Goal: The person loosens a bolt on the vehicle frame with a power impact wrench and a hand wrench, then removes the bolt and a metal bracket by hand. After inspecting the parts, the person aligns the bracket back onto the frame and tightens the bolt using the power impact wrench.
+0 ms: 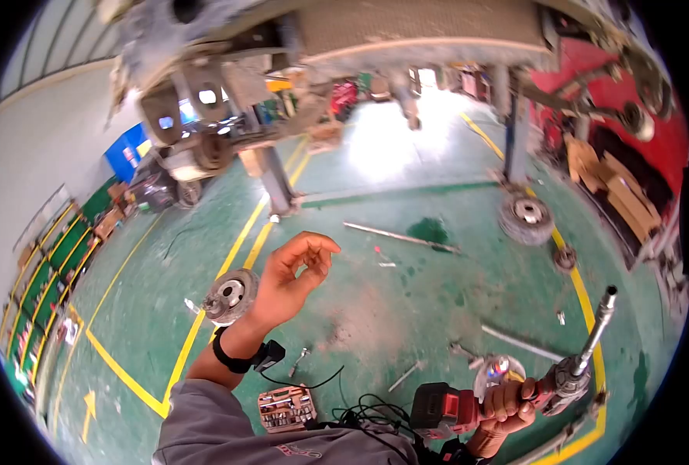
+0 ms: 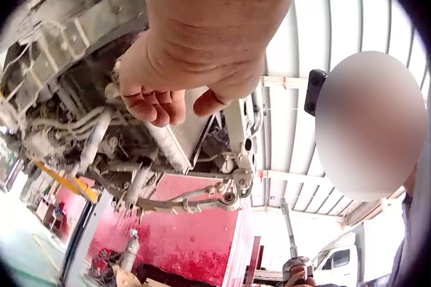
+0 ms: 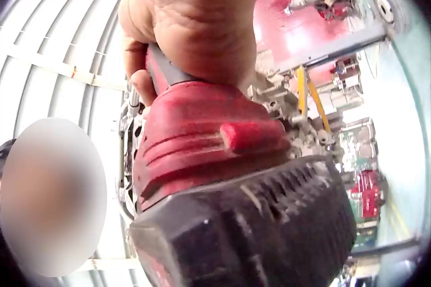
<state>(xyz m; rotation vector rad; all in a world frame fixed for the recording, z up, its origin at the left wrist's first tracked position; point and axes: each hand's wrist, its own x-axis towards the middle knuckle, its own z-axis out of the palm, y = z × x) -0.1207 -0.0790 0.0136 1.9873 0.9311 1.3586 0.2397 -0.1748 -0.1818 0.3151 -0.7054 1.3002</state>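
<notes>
On the left, a wheel (image 1: 232, 297) lies on the green floor, partly behind the raised left forearm. The left hand (image 1: 294, 275) hangs below the vehicle underside (image 1: 430, 48), fingers loosely bent, a gap between them and the thumb, apparently holding nothing, though its fingertips are hard to make out. Below it sits an open socket case (image 1: 286, 408), near tangled black cables (image 1: 372, 411). Farther right, the right hand (image 1: 507, 407) has its fingers wrapped round the handle of a red-and-black power wrench (image 1: 462, 412), whose long metal extension (image 1: 597, 332) tilts upward.
</notes>
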